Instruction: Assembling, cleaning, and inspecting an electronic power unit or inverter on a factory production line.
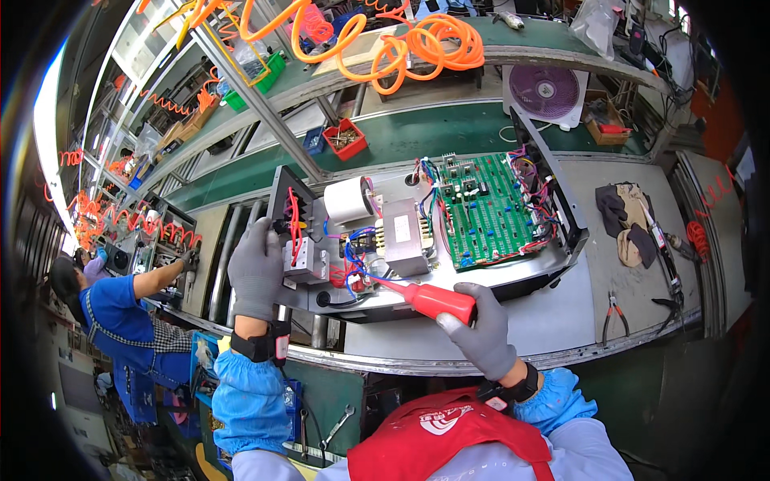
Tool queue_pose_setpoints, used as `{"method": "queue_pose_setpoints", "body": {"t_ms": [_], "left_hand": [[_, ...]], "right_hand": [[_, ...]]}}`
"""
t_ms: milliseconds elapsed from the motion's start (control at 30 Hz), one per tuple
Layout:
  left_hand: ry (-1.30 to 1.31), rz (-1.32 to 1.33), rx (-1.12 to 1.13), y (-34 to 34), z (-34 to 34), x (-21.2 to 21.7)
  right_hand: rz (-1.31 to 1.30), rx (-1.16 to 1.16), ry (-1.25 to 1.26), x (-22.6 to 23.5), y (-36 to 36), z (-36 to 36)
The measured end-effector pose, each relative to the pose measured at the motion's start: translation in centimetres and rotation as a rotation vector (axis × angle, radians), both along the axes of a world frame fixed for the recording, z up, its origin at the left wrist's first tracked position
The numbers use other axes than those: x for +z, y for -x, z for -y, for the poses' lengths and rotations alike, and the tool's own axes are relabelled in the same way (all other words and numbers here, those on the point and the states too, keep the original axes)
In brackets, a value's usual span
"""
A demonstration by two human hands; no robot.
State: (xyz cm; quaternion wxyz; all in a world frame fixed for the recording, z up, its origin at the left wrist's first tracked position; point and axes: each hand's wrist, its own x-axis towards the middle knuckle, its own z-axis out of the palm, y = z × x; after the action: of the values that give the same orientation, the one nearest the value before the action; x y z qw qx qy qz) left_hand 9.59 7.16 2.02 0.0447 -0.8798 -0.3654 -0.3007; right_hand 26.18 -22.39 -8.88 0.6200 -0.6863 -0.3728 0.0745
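Green-topped assembly line runs across the view, with orange coiled air hoses [417, 40] hanging over the upper shelf and a grey counter [553, 313] carrying an open metal chassis [449, 276]; the chassis lies with its long axis running left to right, slightly tilted up toward the right, and holds a green circuit board [488, 210] on the right, a grey transformer block [405, 235] in the middle and a white cylindrical part [349, 199] beside it; the right hand [481, 329], gloved in grey, has its grip closed around the red handle of a screwdriver [429, 299], whose shaft points up and to the left into the tangle of blue and red wires [357, 260] near the chassis front; the left hand [257, 268], also gloved, lies against the black end panel [289, 204] at the left end of the chassis, fingers curled about its edge, so it is the nearer hand to that panel while the right is nearer the wiring; the screwdriver tip is hidden among the wires, so what it touches cannot be told; the left fingertips are hidden behind the panel; pliers [611, 317] lie well apart on the counter to the right; another person in blue [120, 317] works at far left.
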Motion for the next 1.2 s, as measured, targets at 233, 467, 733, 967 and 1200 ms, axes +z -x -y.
{"method": "queue_pose_setpoints", "body": {"t_ms": [233,467,733,967,1200], "left_hand": [[0.011,-0.016,0.017,-0.1,0.1,0.1],[0.035,-0.035,0.001,-0.3,0.5,0.4],[0.059,-0.033,-0.005,-0.4,0.4,0.4],[0.067,-0.041,0.019,-0.5,0.7,0.6],[0.084,-0.037,-0.004,-0.4,0.8,0.7]], "right_hand": [[-0.092,0.082,0.004,0.1,-1.0,-0.6],[-0.119,0.112,0.059,0.1,-1.7,-0.4],[-0.005,0.055,-0.007,0.1,-1.5,-1.1],[0.081,0.011,-0.044,0.2,-1.6,-1.4],[-0.017,0.032,-0.020,0.5,-1.2,-1.9]]}}
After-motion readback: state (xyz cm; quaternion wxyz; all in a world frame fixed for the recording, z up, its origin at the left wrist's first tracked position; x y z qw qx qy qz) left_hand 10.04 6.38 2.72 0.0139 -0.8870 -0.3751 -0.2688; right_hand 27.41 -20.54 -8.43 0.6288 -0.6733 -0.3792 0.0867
